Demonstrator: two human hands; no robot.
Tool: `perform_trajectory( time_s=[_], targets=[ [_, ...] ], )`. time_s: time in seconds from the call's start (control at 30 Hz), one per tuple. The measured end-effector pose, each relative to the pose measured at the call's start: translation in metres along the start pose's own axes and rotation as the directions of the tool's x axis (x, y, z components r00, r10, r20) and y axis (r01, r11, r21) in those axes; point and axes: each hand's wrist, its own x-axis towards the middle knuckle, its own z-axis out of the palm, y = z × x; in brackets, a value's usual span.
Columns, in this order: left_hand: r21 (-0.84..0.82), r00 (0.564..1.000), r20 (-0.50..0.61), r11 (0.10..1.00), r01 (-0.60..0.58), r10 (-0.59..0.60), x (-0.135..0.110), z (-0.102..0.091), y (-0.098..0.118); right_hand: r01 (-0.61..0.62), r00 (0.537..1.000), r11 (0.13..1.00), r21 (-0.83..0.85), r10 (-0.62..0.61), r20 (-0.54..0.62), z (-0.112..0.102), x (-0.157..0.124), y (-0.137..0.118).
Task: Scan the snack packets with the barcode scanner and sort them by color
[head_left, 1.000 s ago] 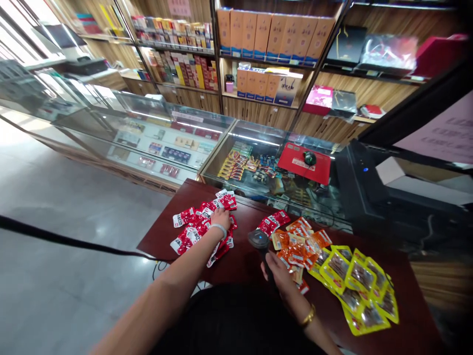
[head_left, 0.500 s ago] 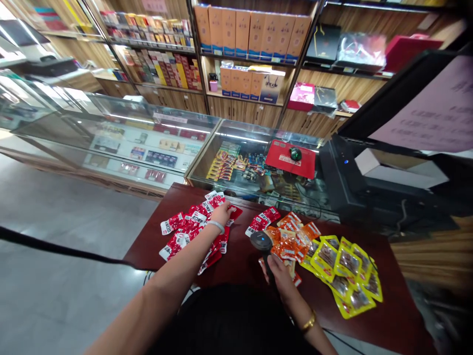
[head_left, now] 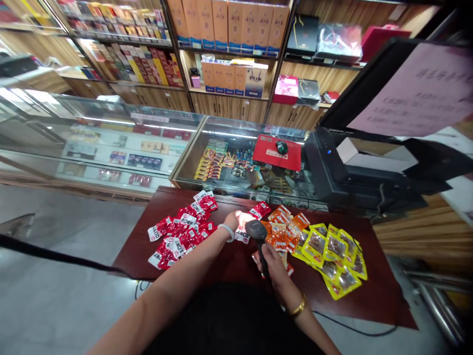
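My right hand (head_left: 276, 265) is wrapped round the handle of a black barcode scanner (head_left: 256, 230), its head tilted to the left. Light from it falls on my left hand (head_left: 232, 220), whose fingers close on a small red snack packet (head_left: 242, 220); glare washes out much of that packet. Under and beyond it lie more red and white packets (head_left: 260, 209). A larger pile of red packets (head_left: 186, 228) spreads over the left of the dark table. Orange packets (head_left: 283, 234) lie right of the scanner, with yellow packets (head_left: 334, 251) beyond them.
Behind the table (head_left: 136, 251) stands a glass display counter (head_left: 185, 170) with a red mat (head_left: 271, 154) and a mouse (head_left: 282, 147) on top. A black machine (head_left: 328, 170) holding an open white box (head_left: 377, 155) rises at right. Boxed goods fill the back shelves.
My left hand has moved right from the red pile to the scanner with a red packet. The scanner's light now shines on them. The whole view has shifted slightly.
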Motion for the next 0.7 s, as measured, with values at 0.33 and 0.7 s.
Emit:
perform_trajectory(
  time_s=[0.33, 0.7],
  targets=[
    [0.145, 0.993, -0.076, 0.987, -0.073, 0.085, -0.028, -0.031, -0.026, -0.068, 0.994, 0.998, -0.006, 0.067, -0.085, -0.006, -0.006, 0.002],
    [0.665, 0.946, -0.309, 0.688, 0.289, -0.100, -0.074, -0.093, -0.079, -0.074, 0.994, 0.996, -0.051, 0.078, 0.074, 0.003, 0.004, 0.025]
  ],
)
